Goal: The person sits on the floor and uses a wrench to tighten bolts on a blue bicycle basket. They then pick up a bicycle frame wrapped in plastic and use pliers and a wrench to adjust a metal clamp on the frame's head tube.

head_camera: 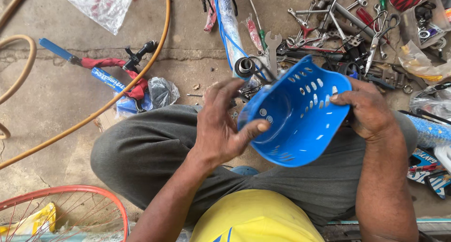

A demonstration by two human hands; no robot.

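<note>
Blue plastic basket up in both hands

The slotted basket (300,115) tilts, open side facing up, held over the lap, rim pinched left and right.

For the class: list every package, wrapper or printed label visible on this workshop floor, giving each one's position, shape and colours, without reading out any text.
Clear plastic bag: top left, crumpled, see-through.
Grey-clear plastic bag: floor left of the knee, bunched.
Blue printed wrap: on a bar at left, blue with white print.
Yellow packet: bottom left behind the red wheel rim, yellow and white.
Yellowish bag: right, crinkled.
</note>
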